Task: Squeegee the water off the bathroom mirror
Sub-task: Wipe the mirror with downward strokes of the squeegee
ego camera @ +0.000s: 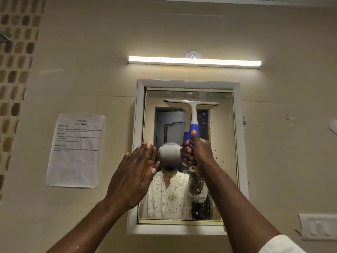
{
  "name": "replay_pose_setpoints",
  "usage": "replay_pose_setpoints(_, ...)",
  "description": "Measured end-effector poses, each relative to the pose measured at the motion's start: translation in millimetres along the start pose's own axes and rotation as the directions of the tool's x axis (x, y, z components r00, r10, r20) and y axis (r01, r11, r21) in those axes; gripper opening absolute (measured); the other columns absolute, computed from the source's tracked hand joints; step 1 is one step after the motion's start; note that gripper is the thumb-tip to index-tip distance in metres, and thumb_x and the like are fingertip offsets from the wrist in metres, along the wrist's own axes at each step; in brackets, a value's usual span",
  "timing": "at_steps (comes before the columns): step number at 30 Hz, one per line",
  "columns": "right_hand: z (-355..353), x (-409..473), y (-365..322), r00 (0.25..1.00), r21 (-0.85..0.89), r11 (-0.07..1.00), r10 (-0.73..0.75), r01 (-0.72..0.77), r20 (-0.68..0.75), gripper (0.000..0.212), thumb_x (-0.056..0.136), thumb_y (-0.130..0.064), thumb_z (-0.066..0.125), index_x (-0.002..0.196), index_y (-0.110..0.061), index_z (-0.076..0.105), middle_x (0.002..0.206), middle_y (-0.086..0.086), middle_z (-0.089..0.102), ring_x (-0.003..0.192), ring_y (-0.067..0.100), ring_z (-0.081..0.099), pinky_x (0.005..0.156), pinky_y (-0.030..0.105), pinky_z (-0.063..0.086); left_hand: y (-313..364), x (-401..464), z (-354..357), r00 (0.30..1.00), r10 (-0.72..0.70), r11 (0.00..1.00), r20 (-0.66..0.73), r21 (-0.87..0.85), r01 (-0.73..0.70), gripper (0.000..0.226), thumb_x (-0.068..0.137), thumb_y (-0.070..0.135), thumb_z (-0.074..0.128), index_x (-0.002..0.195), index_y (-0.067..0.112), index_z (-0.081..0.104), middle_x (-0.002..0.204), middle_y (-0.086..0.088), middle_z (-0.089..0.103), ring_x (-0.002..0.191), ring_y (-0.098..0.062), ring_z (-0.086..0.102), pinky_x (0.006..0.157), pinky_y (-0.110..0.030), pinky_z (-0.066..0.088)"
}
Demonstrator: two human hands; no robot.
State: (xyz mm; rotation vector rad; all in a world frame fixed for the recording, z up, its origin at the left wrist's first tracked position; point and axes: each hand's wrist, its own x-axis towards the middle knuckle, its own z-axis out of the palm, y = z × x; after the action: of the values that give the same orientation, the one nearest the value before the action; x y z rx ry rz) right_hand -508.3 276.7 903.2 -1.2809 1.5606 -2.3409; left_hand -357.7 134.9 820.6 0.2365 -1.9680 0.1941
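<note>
A white-framed bathroom mirror [221, 143] hangs on the beige wall, with water drops on its right and lower parts. My right hand [201, 152] grips the blue handle of a white squeegee [193, 110], thumb up along the handle. The squeegee's blade lies level against the glass near the mirror's top edge. My left hand [135, 172] is flat, fingers together and extended, held up at the mirror's left frame and holding nothing. The mirror reflects a person with a white headset and a light patterned shirt.
A lit tube light [194, 61] runs above the mirror. A printed paper sheet [75, 150] is stuck on the wall to the left. A white switch plate [318, 226] sits at the lower right. Brown mosaic tiles [16, 70] line the far left.
</note>
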Motion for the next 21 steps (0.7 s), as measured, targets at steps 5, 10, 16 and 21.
replay_pose_setpoints(5,0,-11,11,0.999,-0.066,0.998,0.003,-0.006,-0.038,0.041,0.097,-0.045,0.037,0.102,-0.006,0.049,0.076,0.002,0.046,0.064,0.015,0.041,0.064,0.029,0.035,2,-8,0,1.000,0.012,1.000,0.012,0.002,-0.012,0.061,0.095,0.049,0.023,0.139,0.045,-0.019,0.150,0.022,-0.017,0.134,0.012,-0.021,0.112,-0.024,-0.008)
replay_pose_setpoints(10,-2,-23,22,1.000,-0.045,0.999,0.007,-0.008,-0.024,0.045,0.096,-0.048,0.038,0.100,-0.005,0.051,0.077,0.005,0.048,0.062,0.016,0.044,0.057,0.027,0.038,3,-18,1,1.000,0.002,1.000,0.015,-0.010,-0.001,0.062,0.095,0.051,0.023,0.139,0.048,-0.020,0.150,0.024,-0.017,0.134,0.013,-0.019,0.112,-0.022,-0.009)
replay_pose_setpoints(16,-4,-37,33,0.999,0.040,0.998,0.039,-0.039,0.000,0.043,0.095,-0.048,0.041,0.079,-0.011,0.053,0.058,0.004,0.047,0.045,0.013,0.040,0.046,0.023,0.035,0,-30,5,0.999,-0.020,1.000,0.047,0.010,0.019,0.061,0.092,0.057,0.012,0.142,0.043,-0.018,0.151,0.024,-0.020,0.137,0.009,-0.017,0.114,-0.024,-0.008)
replay_pose_setpoints(21,-4,-49,47,0.999,0.037,0.998,0.042,-0.042,-0.003,0.044,0.094,-0.049,0.041,0.076,-0.011,0.054,0.056,0.002,0.048,0.043,0.012,0.041,0.043,0.022,0.035,-1,-38,7,0.998,-0.038,0.999,0.058,0.001,0.038,0.063,0.094,0.053,0.021,0.144,0.042,-0.014,0.151,0.023,-0.017,0.137,0.010,-0.016,0.113,-0.021,-0.010)
